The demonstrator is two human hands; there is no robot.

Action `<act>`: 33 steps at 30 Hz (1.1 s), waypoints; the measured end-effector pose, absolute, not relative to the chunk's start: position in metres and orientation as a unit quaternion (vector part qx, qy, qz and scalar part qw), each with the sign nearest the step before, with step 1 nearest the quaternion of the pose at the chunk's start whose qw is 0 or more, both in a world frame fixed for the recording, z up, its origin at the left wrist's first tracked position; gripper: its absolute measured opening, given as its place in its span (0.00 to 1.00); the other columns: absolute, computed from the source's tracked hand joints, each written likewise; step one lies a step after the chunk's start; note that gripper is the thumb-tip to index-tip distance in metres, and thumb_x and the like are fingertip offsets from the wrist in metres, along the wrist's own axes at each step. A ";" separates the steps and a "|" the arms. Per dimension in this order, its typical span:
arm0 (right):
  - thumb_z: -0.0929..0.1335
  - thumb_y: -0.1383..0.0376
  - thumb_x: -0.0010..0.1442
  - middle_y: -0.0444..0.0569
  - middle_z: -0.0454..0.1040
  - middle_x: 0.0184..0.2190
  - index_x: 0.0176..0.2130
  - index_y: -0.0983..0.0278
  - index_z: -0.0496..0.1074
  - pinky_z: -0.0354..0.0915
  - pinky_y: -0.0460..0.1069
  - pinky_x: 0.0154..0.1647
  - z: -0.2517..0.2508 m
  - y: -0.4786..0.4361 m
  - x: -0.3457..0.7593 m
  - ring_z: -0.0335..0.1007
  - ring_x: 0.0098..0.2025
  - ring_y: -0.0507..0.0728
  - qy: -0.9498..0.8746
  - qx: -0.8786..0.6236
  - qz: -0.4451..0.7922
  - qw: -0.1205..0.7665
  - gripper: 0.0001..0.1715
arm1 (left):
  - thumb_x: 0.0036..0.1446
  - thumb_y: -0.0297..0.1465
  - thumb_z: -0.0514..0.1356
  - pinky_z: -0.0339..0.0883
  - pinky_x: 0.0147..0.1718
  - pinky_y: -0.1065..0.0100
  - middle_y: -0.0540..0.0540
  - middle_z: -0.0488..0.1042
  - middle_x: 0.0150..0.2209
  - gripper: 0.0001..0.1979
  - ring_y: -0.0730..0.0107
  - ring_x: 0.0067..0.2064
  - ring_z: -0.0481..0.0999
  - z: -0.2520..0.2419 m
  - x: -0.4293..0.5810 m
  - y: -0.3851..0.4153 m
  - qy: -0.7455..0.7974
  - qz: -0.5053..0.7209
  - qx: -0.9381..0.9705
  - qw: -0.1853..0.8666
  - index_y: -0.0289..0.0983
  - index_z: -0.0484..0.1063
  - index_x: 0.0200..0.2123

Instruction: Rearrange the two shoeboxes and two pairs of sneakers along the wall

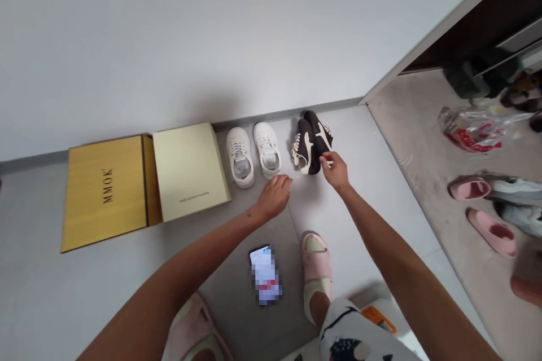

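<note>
Head view looks down at the floor (pixel 372 225), where two white sneakers (pixel 240 158) and two dark brown sneakers (pixel 307 146) with white stripes stand near the wall at centre. The right hand (pixel 336 172) is half closed at the dark pair, its fingers (pixel 325 161) touching them; whether it grips, I cannot tell. The left hand (pixel 275 196), loosely open and empty, hovers just below the white pair. Farther left lie a gold box (pixel 105 192) and a pale green box (pixel 190 172); a blurred phone (pixel 265 273) lies lower centre.
</note>
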State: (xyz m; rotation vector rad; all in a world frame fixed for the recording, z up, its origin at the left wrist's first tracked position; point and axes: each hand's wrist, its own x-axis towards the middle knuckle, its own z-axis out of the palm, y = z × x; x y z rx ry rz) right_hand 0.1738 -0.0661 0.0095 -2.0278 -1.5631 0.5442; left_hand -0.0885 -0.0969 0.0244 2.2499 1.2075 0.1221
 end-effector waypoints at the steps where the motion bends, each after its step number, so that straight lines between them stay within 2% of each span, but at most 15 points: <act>1: 0.62 0.54 0.69 0.58 0.78 0.49 0.53 0.65 0.71 0.71 0.56 0.55 0.006 -0.065 0.190 0.76 0.51 0.62 -0.538 -0.775 0.195 0.267 0.22 | 0.65 0.30 0.56 0.55 0.66 0.57 0.35 0.68 0.63 0.23 0.53 0.66 0.64 0.019 -0.076 -0.099 0.451 0.049 0.836 0.309 0.36 0.65 0.63; 6: 0.70 0.55 0.60 0.61 0.77 0.54 0.55 0.67 0.72 0.69 0.60 0.60 -0.024 -0.049 0.236 0.75 0.55 0.65 -0.442 -0.838 0.244 0.209 0.27 | 0.61 0.32 0.61 0.55 0.67 0.58 0.30 0.68 0.64 0.31 0.50 0.68 0.65 -0.016 -0.015 -0.082 0.520 0.060 0.754 0.397 0.30 0.61 0.66; 9: 0.72 0.56 0.57 0.60 0.76 0.56 0.57 0.66 0.71 0.69 0.60 0.60 -0.041 -0.041 0.243 0.74 0.58 0.65 -0.441 -0.825 0.286 0.208 0.32 | 0.61 0.33 0.63 0.60 0.64 0.58 0.32 0.71 0.62 0.31 0.51 0.65 0.69 -0.035 0.013 -0.065 0.593 0.082 0.682 0.420 0.31 0.62 0.65; 12: 0.74 0.57 0.54 0.60 0.74 0.58 0.57 0.67 0.71 0.68 0.58 0.61 -0.048 -0.035 0.246 0.71 0.60 0.65 -0.487 -0.803 0.275 0.208 0.34 | 0.61 0.33 0.64 0.63 0.62 0.58 0.34 0.73 0.60 0.28 0.53 0.63 0.71 -0.047 0.029 -0.055 0.627 0.104 0.649 0.417 0.33 0.66 0.63; 14: 0.76 0.57 0.51 0.57 0.75 0.55 0.53 0.66 0.72 0.68 0.58 0.60 -0.047 -0.029 0.248 0.71 0.59 0.65 -0.512 -0.795 0.266 0.188 0.32 | 0.60 0.35 0.66 0.64 0.60 0.58 0.35 0.75 0.59 0.25 0.52 0.62 0.72 -0.051 0.034 -0.051 0.620 0.106 0.662 0.408 0.34 0.69 0.59; 17: 0.77 0.58 0.48 0.50 0.78 0.45 0.45 0.64 0.73 0.70 0.56 0.53 -0.042 -0.020 0.249 0.75 0.49 0.63 -0.521 -0.793 0.280 0.148 0.26 | 0.59 0.37 0.67 0.68 0.56 0.58 0.37 0.78 0.54 0.17 0.50 0.59 0.74 -0.052 0.032 -0.045 0.608 0.093 0.682 0.395 0.35 0.75 0.49; 20: 0.77 0.56 0.49 0.44 0.77 0.35 0.39 0.62 0.71 0.70 0.53 0.45 -0.035 -0.014 0.250 0.73 0.39 0.58 -0.541 -0.775 0.292 0.148 0.21 | 0.59 0.37 0.67 0.70 0.51 0.61 0.41 0.80 0.48 0.12 0.53 0.53 0.77 -0.046 0.027 -0.042 0.602 0.082 0.695 0.383 0.37 0.76 0.43; 22: 0.77 0.55 0.51 0.42 0.76 0.31 0.37 0.61 0.71 0.68 0.51 0.42 -0.029 -0.014 0.249 0.71 0.36 0.57 -0.581 -0.751 0.281 0.140 0.19 | 0.61 0.37 0.65 0.70 0.50 0.62 0.43 0.80 0.45 0.10 0.55 0.51 0.78 -0.039 0.024 -0.042 0.588 0.066 0.721 0.361 0.38 0.77 0.43; 26: 0.76 0.58 0.56 0.47 0.77 0.33 0.40 0.61 0.74 0.65 0.51 0.44 -0.018 -0.020 0.240 0.72 0.41 0.60 -0.669 -0.717 0.192 0.039 0.14 | 0.64 0.36 0.61 0.67 0.53 0.61 0.41 0.81 0.43 0.10 0.55 0.51 0.79 -0.021 0.025 -0.044 0.553 0.029 0.770 0.315 0.37 0.76 0.45; 29: 0.75 0.60 0.60 0.53 0.78 0.37 0.45 0.61 0.74 0.64 0.52 0.47 -0.011 -0.028 0.229 0.72 0.46 0.63 -0.690 -0.711 0.131 -0.040 0.15 | 0.65 0.33 0.59 0.65 0.55 0.59 0.39 0.82 0.44 0.12 0.54 0.52 0.79 -0.008 0.031 -0.043 0.554 0.005 0.779 0.293 0.36 0.76 0.49; 33: 0.72 0.61 0.63 0.57 0.80 0.44 0.48 0.62 0.73 0.62 0.54 0.50 -0.003 -0.032 0.213 0.71 0.51 0.65 -0.712 -0.690 0.103 -0.083 0.13 | 0.66 0.30 0.57 0.65 0.56 0.59 0.35 0.82 0.43 0.14 0.52 0.51 0.80 0.004 0.040 -0.037 0.562 -0.037 0.784 0.261 0.33 0.75 0.52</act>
